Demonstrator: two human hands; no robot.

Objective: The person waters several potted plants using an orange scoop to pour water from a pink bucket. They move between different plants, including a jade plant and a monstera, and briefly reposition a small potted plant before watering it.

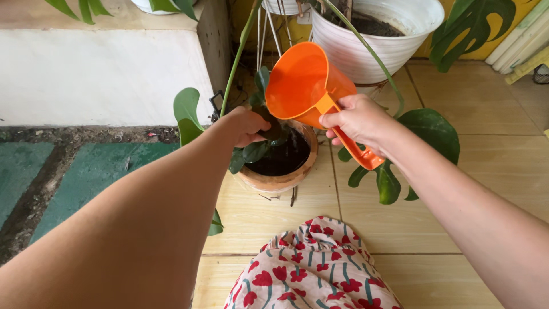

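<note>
My right hand (355, 120) grips the handle of an orange plastic jug (303, 83), tipped with its mouth toward me over a small clay pot (280, 180). The pot holds dark wet soil (284, 157) and a small plant with dark green leaves (256, 151). My left hand (246, 126) reaches into the pot and is closed around the plant's leaves and stem near the rim. A long green stem (237, 57) rises from that spot.
A big white pot (389, 48) with soil stands behind on the tan tiled floor. Large split leaves (429, 134) spread to the right. A white low wall (103, 77) and a green floor strip (91, 177) lie left. Floral cloth (314, 269) covers my knee.
</note>
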